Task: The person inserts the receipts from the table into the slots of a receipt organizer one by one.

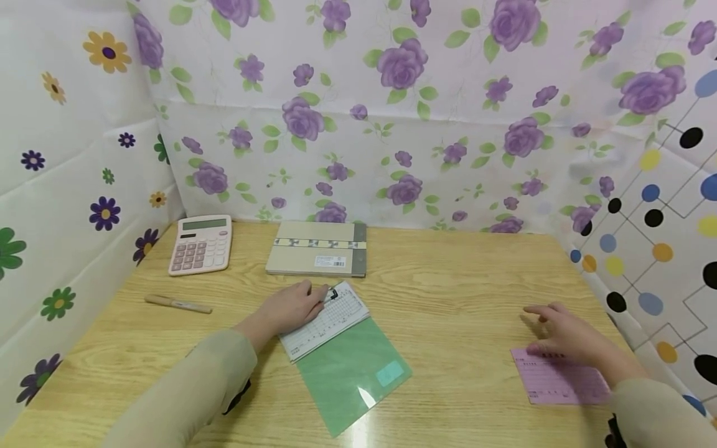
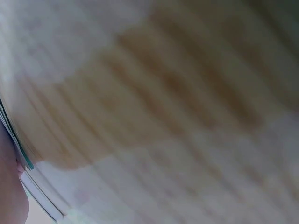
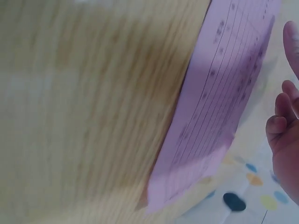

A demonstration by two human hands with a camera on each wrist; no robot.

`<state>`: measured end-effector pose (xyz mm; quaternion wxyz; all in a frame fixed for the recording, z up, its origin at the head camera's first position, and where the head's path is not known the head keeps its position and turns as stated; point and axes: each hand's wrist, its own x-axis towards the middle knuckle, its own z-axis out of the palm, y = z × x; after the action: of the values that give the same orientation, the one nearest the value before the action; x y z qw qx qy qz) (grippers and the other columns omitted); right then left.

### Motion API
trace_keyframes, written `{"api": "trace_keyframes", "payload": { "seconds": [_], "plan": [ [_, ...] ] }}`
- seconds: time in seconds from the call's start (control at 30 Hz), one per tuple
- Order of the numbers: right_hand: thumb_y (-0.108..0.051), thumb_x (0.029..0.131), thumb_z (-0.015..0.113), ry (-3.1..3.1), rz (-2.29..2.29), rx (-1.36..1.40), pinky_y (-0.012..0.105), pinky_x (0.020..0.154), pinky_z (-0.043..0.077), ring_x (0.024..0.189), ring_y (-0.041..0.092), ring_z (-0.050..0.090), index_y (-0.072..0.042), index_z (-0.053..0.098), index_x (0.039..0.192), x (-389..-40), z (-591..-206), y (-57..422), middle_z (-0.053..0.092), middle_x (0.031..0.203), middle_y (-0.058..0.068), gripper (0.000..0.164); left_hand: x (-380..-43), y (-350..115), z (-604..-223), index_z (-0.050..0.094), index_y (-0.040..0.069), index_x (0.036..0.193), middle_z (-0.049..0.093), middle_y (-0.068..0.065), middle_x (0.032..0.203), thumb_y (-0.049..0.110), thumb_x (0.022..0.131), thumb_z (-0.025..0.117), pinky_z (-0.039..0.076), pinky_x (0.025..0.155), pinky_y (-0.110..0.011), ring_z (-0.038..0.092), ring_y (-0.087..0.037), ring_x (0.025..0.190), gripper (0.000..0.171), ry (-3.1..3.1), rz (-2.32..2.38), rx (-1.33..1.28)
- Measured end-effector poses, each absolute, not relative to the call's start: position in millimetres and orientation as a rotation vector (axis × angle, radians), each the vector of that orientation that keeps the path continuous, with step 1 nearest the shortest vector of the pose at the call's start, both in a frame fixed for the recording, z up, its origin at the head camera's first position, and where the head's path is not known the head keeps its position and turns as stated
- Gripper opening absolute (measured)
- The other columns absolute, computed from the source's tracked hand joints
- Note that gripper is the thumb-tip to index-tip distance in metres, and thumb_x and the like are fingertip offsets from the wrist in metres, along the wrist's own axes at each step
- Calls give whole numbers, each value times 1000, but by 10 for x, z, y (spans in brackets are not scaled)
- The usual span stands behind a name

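My left hand [image 1: 289, 308] grips the upper left edge of a stack of white printed forms [image 1: 330, 326], thumb over the paper beside a black binder clip [image 1: 334, 294]. Under the forms lies a translucent green folder [image 1: 350, 373] with a pale blue label. The left wrist view catches only part of that hand [image 2: 11, 191] beside the green folder edge [image 2: 23, 151]. At the right, my right hand [image 1: 577, 345] hovers over a pink printed slip [image 1: 566, 386], its fingers loose and holding nothing. That slip [image 3: 205, 107] lies apart from the fingers in the right wrist view.
Behind the forms lies a beige notebook [image 1: 313, 255] with a patterned band and a grey spine. A pink and white calculator [image 1: 200, 244] stands at the back left, and a tan pen [image 1: 178, 303] lies in front of it. Patterned cloth [image 1: 358, 149] hangs round the wooden table [image 1: 448, 298].
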<state>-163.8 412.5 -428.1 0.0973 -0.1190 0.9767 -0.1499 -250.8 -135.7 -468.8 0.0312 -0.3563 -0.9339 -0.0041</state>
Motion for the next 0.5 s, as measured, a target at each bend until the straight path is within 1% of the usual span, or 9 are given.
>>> {"api": "trace_keyframes", "payload": {
  "seconds": [0.2,0.33,0.43,0.5],
  "plan": [
    [-49,70,77,2874,-470,-236,55,77,42,94,35,54,-2,57,122,-1473,-4261,4447,54,105,17,73,-2509,-1349,-4671,42,13,142,43,-5,86,33,99,42,36,56,-29,38,-14,63,47,-2873,-20,-1112],
    [-44,70,78,2828,-463,-150,50,77,43,94,32,53,-4,60,113,-1380,-4275,4682,56,103,12,62,-2501,-1349,-4655,43,12,141,44,-6,86,33,99,43,36,55,-30,38,-14,62,46,-2858,-20,-1117],
    [-39,72,79,2799,-460,-135,48,76,44,95,31,52,-6,61,106,-1321,-4281,4824,57,102,11,51,-2497,-1350,-4650,44,12,140,44,-6,85,33,99,43,35,55,-29,38,-14,62,46,-2851,-16,-1119],
    [-38,73,78,2781,-452,-132,49,76,43,94,32,52,-7,61,104,-1293,-4280,4892,57,101,11,46,-2493,-1351,-4649,44,12,141,43,-5,85,33,99,43,35,55,-29,38,-14,62,46,-2857,-10,-1120]
  ]
}}
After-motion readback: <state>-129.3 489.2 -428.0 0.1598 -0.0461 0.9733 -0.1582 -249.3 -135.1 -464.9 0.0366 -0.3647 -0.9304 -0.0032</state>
